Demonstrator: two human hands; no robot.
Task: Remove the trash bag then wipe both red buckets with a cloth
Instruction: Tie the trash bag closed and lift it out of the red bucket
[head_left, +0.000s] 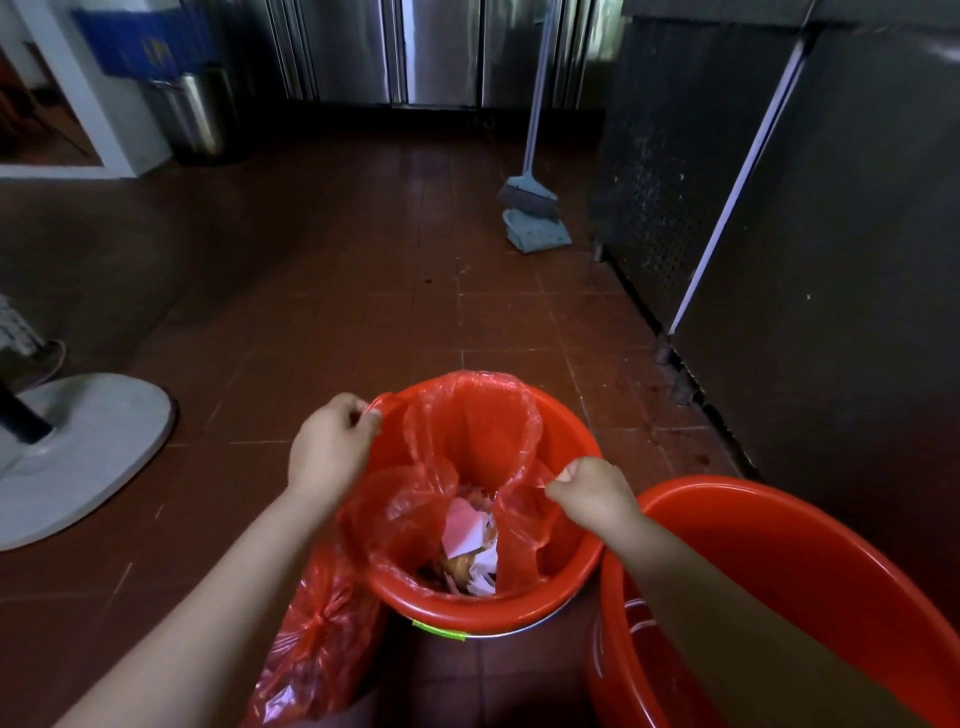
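Note:
A red bucket (566, 431) stands on the floor in front of me, lined with a thin red trash bag (467, 415) that holds paper scraps and other rubbish. My left hand (330, 447) pinches the bag's edge at the bucket's left rim. My right hand (592, 493) pinches the bag's edge at the right rim, pulled inward. A second, larger red bucket (810, 551) stands at the lower right, partly behind my right forearm.
A tied red plastic bag (311, 644) lies on the floor by the first bucket's left side. A fan base (88, 452) sits at the left. A broom and dustpan (535, 213) lean by the steel cabinets at the back right. Brown floor tiles stretch ahead.

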